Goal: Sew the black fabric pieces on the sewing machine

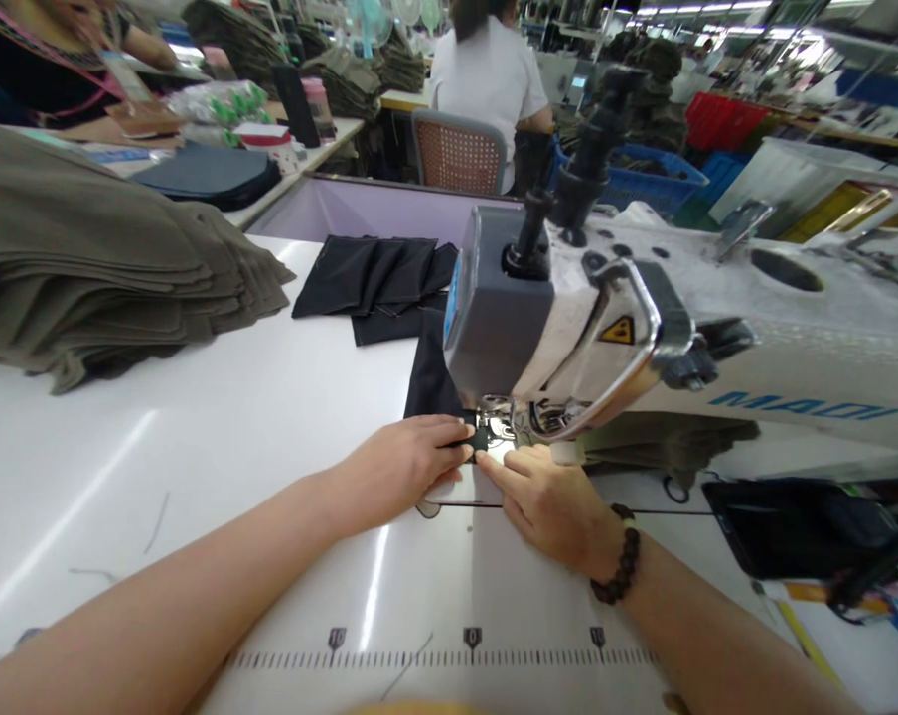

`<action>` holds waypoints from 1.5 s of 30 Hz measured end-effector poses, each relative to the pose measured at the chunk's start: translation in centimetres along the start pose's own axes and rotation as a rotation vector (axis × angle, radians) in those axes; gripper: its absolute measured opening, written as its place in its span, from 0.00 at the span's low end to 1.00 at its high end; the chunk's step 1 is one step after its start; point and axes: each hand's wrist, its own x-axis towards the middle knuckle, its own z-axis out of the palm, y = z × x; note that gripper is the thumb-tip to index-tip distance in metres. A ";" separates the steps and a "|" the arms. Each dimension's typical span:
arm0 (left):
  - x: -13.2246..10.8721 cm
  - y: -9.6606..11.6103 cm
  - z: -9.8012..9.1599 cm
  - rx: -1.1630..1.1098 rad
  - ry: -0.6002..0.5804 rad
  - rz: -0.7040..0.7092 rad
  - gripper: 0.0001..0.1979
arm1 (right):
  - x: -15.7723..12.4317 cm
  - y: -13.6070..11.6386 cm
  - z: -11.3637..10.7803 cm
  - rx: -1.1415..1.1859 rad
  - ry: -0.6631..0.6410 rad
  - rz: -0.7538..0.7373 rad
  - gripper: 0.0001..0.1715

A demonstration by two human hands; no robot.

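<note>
Head: black fabric point(428, 382) beyond hands point(411, 462) point(557, 501); left fingertips point(466, 431) on it

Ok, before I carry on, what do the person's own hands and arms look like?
The left hand and right hand are both ungloved. A bracelet of dark, rounded beads, with what looks like one paler bead, circles the right wrist. No sleeve shows on the left forearm or right forearm.
</note>
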 end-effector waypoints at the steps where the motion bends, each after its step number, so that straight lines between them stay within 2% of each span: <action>1: 0.1 -0.1 -0.1 -0.003 -0.011 -0.011 0.12 | 0.1 0.0 0.0 0.006 -0.004 0.011 0.20; 4: 0.3 -0.3 -0.1 -0.015 -0.003 -0.038 0.11 | 0.5 0.0 0.0 0.013 -0.005 0.045 0.19; 12: 0.9 -1.2 0.6 0.037 0.110 -0.048 0.09 | 0.7 -0.1 0.6 0.001 0.045 0.079 0.21; 25: 1.2 -1.4 0.7 0.060 0.122 -0.069 0.05 | 0.7 -0.1 0.7 -0.007 0.056 0.081 0.20; 38: 1.1 -0.5 0.3 0.089 0.107 -0.076 0.07 | 0.6 0.0 0.8 0.017 0.064 0.085 0.19; 45: 1.2 -0.9 0.3 0.110 0.105 -0.068 0.07 | 0.6 0.0 0.8 -0.013 0.062 0.076 0.20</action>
